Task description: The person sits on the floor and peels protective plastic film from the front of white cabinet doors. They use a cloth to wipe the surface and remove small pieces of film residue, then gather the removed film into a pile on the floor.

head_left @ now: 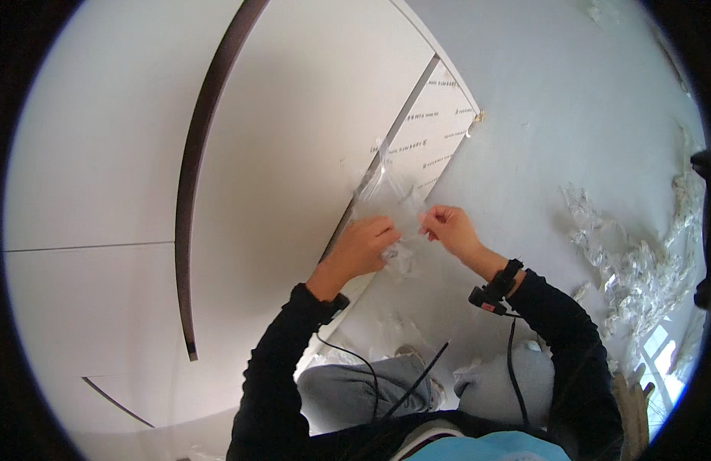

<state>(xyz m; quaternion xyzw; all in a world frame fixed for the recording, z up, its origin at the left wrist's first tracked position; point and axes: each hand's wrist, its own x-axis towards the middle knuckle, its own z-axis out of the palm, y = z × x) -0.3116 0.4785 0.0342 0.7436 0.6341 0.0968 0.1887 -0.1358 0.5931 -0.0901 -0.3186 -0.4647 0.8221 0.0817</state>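
Clear plastic film [384,193] stretches from the lower edge of a white cabinet front [286,173] to my hands. My left hand [364,245] grips a bunched part of the film close to the cabinet's lower edge. A little to its right, my right hand [452,230] pinches another part between thumb and fingers. Behind the film runs a plinth panel [427,129] covered in rows of print. A dark gap or strip [410,101] separates it from the cabinet front. The film's exact edges are hard to make out.
A long dark handle strip [194,173] curves down the cabinet front. Crumpled plastic film [637,276] is heaped on the grey floor [534,155] at right. Black cables [418,377] hang across my bent legs [355,389]. A wrist device [496,291] sits on my right wrist.
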